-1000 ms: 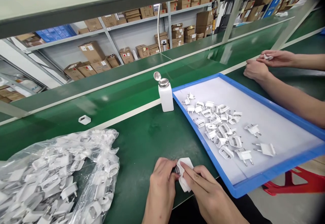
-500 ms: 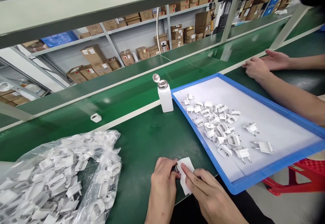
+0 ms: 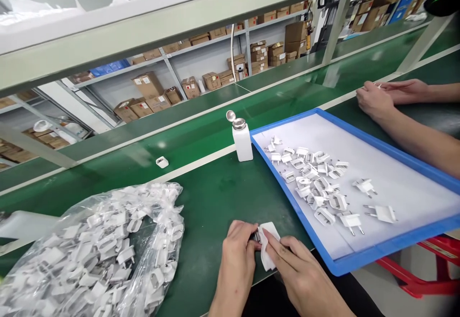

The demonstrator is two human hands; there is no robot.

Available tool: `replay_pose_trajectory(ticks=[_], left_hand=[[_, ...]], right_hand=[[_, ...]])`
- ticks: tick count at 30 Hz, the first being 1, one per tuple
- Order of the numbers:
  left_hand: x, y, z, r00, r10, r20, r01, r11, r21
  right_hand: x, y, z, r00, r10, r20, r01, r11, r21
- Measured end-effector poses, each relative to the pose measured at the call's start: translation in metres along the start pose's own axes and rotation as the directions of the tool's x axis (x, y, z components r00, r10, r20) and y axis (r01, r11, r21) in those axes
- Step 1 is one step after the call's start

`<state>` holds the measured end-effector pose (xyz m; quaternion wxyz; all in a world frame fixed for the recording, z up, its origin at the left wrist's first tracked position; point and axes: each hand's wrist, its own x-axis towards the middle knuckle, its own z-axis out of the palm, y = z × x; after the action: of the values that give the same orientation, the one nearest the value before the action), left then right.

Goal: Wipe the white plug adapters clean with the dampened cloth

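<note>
My left hand (image 3: 237, 254) pinches a small plug (image 3: 257, 235), mostly hidden by the fingers; a greyish metallic bit of it shows. My right hand (image 3: 300, 269) presses a folded white wipe (image 3: 268, 257) against that plug, fingers closed on it. To the right, a blue-rimmed tray (image 3: 323, 264) holds a heap of white two-pin plugs (image 3: 319, 187), with a few lying apart from the heap. On the left lies a clear plastic bag (image 3: 176, 197) full of more white plugs (image 3: 97, 269).
A white dispenser bottle (image 3: 243, 144) with its metal lid flipped up stands by the tray's far left corner. One white plug housing (image 3: 162, 162) lies alone farther back. Another person's hands (image 3: 384, 97) rest beyond the tray. A pale shelf beam (image 3: 179, 24) crosses above.
The view has shifted, so the bench items appear farther right. My hands keep their hold, with the wipe slightly refolded. The other person's hands have come closer together.
</note>
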<state>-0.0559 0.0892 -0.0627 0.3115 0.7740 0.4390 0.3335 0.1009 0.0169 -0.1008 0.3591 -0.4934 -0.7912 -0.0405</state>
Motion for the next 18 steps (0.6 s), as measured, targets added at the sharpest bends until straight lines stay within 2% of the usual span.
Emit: replay_pose_trajectory(ticks=[2,5,8,10,12,15,18], left_hand=[[0.001,0.003,-0.001,1.000,-0.007,0.009,0.006,1.000,0.018],[0.000,0.003,0.001,1.000,-0.023,0.012,0.023,1.000,-0.011],[-0.002,0.000,0.003,0.997,-0.077,0.023,0.078,0.996,-0.042],[-0.003,-0.002,0.003,0.993,-0.108,0.044,0.110,0.993,-0.039],[-0.003,-0.002,0.003,0.992,-0.119,0.051,0.121,0.992,-0.031],[-0.003,0.000,0.002,0.988,-0.148,0.051,0.150,0.988,-0.035],[0.000,0.002,-0.001,0.976,-0.208,0.063,0.211,0.976,-0.045]], right_hand=[[0.007,0.000,0.005,0.995,0.099,0.003,-0.099,0.990,0.102],[0.024,0.001,0.005,0.958,0.260,0.123,-0.286,0.915,0.285],[0.036,0.003,-0.002,0.920,0.326,0.218,-0.385,0.857,0.343],[0.035,0.003,-0.005,0.929,0.309,0.205,-0.363,0.869,0.336],[0.025,0.002,-0.006,0.964,0.235,0.129,-0.262,0.923,0.283],[0.007,-0.003,-0.003,0.998,0.065,-0.024,-0.062,0.994,0.085],[-0.005,-0.008,0.001,0.995,-0.033,-0.094,0.024,0.996,-0.090]])
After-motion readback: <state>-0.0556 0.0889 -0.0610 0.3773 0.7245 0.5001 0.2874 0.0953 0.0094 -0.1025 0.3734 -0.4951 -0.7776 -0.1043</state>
